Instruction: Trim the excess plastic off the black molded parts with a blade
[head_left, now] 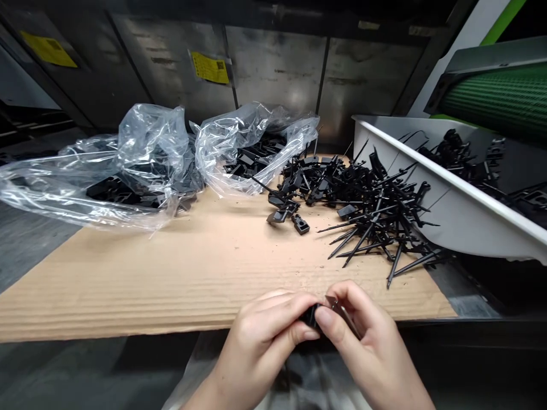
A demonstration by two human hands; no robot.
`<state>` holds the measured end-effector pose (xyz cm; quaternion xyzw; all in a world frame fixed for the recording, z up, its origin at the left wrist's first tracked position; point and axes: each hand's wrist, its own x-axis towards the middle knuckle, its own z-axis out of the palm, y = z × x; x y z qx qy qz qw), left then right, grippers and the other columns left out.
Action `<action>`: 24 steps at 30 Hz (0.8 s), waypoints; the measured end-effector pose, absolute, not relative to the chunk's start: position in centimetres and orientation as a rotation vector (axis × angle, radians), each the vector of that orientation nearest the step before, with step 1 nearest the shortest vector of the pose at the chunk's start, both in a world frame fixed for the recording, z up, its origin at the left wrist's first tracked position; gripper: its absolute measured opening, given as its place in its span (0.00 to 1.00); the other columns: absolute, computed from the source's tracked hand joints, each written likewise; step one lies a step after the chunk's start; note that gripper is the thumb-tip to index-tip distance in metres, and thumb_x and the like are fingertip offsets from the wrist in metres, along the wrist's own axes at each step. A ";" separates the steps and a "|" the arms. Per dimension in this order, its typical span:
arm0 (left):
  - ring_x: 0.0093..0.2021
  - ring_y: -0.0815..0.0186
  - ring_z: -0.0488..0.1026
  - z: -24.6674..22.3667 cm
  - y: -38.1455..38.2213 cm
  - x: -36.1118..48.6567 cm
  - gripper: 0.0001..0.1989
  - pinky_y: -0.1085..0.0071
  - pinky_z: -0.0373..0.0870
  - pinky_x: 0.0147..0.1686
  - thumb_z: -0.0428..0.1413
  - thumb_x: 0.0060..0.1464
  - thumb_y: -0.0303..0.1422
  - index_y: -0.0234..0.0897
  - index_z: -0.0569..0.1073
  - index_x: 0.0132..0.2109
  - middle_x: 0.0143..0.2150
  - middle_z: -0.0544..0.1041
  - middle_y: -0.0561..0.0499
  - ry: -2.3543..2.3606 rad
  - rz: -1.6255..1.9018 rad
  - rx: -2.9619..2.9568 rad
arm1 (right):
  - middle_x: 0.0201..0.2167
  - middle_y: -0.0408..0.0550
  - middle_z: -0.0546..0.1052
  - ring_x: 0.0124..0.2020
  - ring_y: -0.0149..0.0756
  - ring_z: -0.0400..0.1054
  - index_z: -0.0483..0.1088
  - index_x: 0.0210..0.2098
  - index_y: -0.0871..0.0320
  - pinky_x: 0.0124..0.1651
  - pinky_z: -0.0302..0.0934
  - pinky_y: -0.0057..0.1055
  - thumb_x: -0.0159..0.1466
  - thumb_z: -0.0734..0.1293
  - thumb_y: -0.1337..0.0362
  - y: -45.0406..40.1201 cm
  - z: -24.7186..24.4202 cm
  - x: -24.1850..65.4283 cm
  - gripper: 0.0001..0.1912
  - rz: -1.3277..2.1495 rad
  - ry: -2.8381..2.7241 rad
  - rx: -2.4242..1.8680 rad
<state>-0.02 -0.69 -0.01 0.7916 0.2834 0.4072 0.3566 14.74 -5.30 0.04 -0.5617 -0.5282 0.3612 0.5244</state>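
My left hand [267, 336] is closed, its thumb and forefinger pinching a small black plastic part [311, 315] at the cardboard's front edge. From the other side my right hand [363, 336] closes on a thin dark strip-like piece [342, 314], its thumb pressed close to the black part. Fingers cover much of both pieces, so I cannot tell whether they are joined. Beyond the hands, a heap of black plastic parts [380, 205] with long thin stems lies on the cardboard sheet [205, 267]. One small block-shaped part [300, 224] sits at the heap's near left side.
Two clear plastic bags [154, 136] holding black parts stand at the back left and middle. A light grey bin [427, 182] with more black parts is on the right, below a green roller [499, 91]. Metal panels [273, 68] with yellow labels form the back.
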 end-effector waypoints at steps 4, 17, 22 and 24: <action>0.35 0.64 0.73 0.2 -0.6 -1.0 0.08 0.74 0.71 0.36 0.56 0.54 0.36 0.41 0.78 0.39 0.34 0.76 0.49 0.746 0.985 1.929 | 0.16 0.36 0.60 0.17 0.23 0.54 0.62 0.23 0.57 0.18 0.51 0.19 0.61 0.62 0.60 -5.0 0.2 14.5 0.12 0.727 -1.253 -1.415; 0.32 0.68 0.75 -0.3 -1.0 -0.2 0.17 0.77 0.72 0.35 0.55 0.55 0.28 0.44 0.68 0.52 0.39 0.77 0.52 0.933 1.011 1.457 | 0.33 0.50 0.78 0.32 0.34 0.73 0.68 0.44 0.62 0.36 0.67 0.26 0.59 0.63 0.76 -6.3 -1.4 16.2 0.14 -0.064 -1.747 -1.268; 0.41 0.68 0.75 0.1 -0.8 -0.3 0.13 0.82 0.69 0.41 0.59 0.49 0.22 0.43 0.78 0.40 0.39 0.80 0.55 0.892 1.047 1.663 | 0.30 0.52 0.77 0.29 0.35 0.72 0.70 0.41 0.64 0.32 0.68 0.30 0.56 0.65 0.78 -5.6 -1.3 16.2 0.13 -0.161 -1.814 -1.178; 0.40 0.70 0.75 0.4 -0.8 -0.3 0.13 0.84 0.69 0.40 0.58 0.51 0.21 0.44 0.78 0.41 0.38 0.80 0.56 0.846 1.060 1.681 | 0.30 0.52 0.77 0.29 0.35 0.71 0.69 0.42 0.64 0.31 0.67 0.30 0.56 0.65 0.78 -5.4 -1.3 16.1 0.14 -0.159 -1.838 -1.167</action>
